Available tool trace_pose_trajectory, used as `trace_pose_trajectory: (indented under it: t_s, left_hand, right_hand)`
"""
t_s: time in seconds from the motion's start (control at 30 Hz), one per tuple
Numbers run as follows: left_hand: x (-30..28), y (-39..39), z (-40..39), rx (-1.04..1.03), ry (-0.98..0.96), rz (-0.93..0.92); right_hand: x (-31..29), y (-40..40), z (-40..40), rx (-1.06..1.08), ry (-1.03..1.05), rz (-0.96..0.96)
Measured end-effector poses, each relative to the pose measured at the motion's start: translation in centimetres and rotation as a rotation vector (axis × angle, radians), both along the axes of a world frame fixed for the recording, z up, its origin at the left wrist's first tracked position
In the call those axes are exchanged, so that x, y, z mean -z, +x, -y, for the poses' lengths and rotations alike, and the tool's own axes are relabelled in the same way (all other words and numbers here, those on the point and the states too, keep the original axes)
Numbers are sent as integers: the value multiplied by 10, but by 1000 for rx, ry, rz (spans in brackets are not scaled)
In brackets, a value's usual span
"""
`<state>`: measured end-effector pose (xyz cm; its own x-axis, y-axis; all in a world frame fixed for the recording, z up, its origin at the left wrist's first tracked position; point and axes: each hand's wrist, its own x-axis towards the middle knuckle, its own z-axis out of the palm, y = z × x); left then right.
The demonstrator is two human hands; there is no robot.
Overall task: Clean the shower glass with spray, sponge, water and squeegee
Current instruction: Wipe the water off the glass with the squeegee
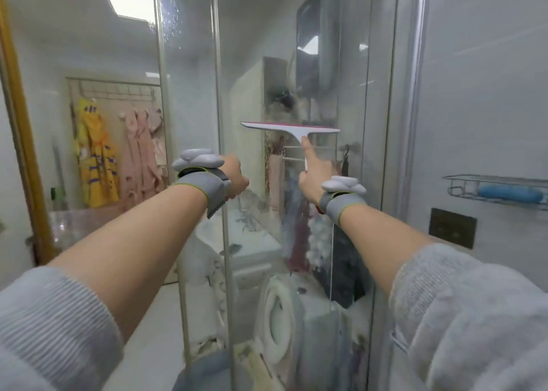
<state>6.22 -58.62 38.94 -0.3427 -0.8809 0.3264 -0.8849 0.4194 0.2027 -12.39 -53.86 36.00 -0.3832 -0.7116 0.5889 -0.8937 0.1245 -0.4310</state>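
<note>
Wire shelf (498, 187) right; toilet (278, 316) behind wet shower glass (252, 64).
My right grip (314, 171) holds white squeegee (289, 129) flat on it; left grip (235, 177) fisted, empty.

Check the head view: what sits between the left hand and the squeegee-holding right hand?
Only wet shower glass, seen in the head view. The left hand holds the door's edge; the right hand grips the squeegee.

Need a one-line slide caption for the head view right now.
Right hand holds a squeegee against the shower glass; left hand grips the glass edge.
</note>
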Motion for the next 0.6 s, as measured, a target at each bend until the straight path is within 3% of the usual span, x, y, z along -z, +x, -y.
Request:
trace_pose_trajectory:
  t_s: [0.27,0.6]
  left_hand:
    - [100,1,6,20,208,34]
    - [224,-13,10,33,356,52]
  right_hand:
    - [126,-3,-18,65,166,75]
    - [262,11,-37,-12,335,137]
